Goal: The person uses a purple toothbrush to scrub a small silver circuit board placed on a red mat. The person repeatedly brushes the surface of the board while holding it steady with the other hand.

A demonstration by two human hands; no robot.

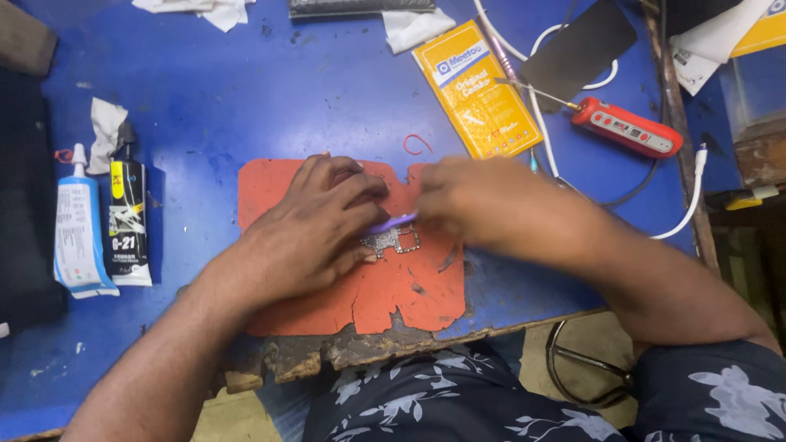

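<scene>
The left hand (315, 225) lies flat and curled over an orange work mat (393, 286), its fingertips pressing down beside a small metal circuit frame (393, 240), which looks like a way of pinning the part so it cannot slide. The right hand (479, 209) is blurred; its fingers seem closed around a thin purple tool (393, 222) whose tip reaches toward the frame from above, but how tight the grip is I cannot tell. The mat sits at the near edge of the blue counter (246, 98), close to the body, likely for a steady reach.

At the left lie two glue tubes, one white and blue (80, 229), one black (128, 217), both capped, with their contents hidden. A crumpled tissue (105, 131) rests just above them. Beyond the mat lies a flat yellow packet (479, 90), closed. To the right a red handheld tool (626, 127) lies with its thin tip pointing left, near a white cable (696, 188).
</scene>
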